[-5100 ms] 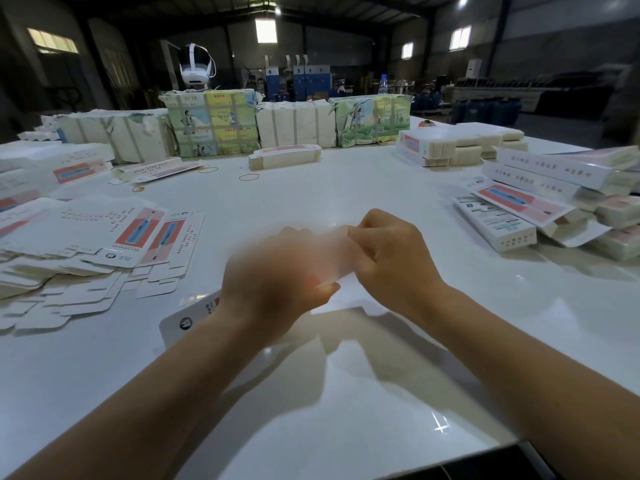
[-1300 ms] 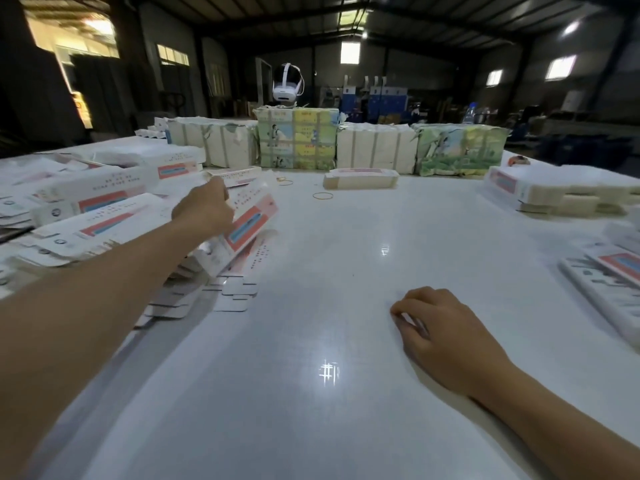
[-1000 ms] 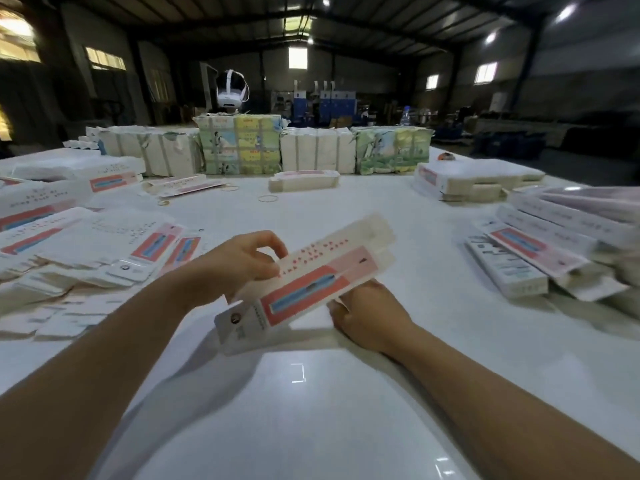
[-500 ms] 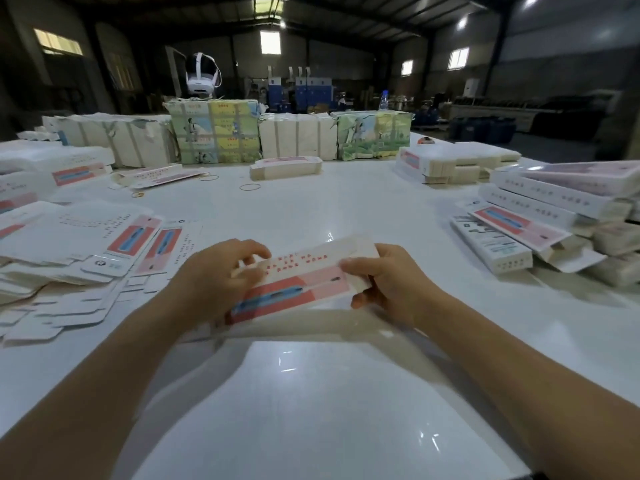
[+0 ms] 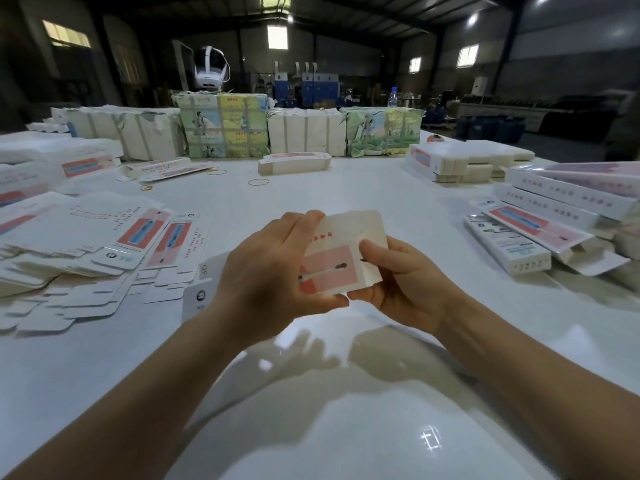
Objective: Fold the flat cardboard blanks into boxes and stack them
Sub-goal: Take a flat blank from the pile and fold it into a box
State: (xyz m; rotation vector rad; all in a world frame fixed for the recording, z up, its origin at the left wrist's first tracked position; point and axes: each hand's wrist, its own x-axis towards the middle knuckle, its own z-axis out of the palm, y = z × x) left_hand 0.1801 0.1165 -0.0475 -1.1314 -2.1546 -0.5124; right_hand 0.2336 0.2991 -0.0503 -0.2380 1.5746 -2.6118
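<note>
Above the middle of the white table [image 5: 346,427] I hold one white and pink cardboard blank [image 5: 341,258] between both hands. My left hand [image 5: 266,275] grips its left side, fingers over the top edge and thumb underneath. My right hand [image 5: 401,282] holds the right end, thumb pressed on the printed face. The blank's left end sticks out below my left wrist. A spread pile of flat blanks [image 5: 86,244] lies at the left. Folded boxes [image 5: 540,220] are stacked at the right.
Wrapped bundles [image 5: 225,126] line the far side, with one folded box [image 5: 294,162] in front of them. Rubber bands [image 5: 258,182] lie loose beyond my hands. Another pile of blanks [image 5: 464,161] sits at the far right. A white headset [image 5: 211,69] hangs behind.
My left hand fetched a blank from the left pile and brought it to the middle. Both hands now hold it, closer together, with the blank turned more end-on towards me.
</note>
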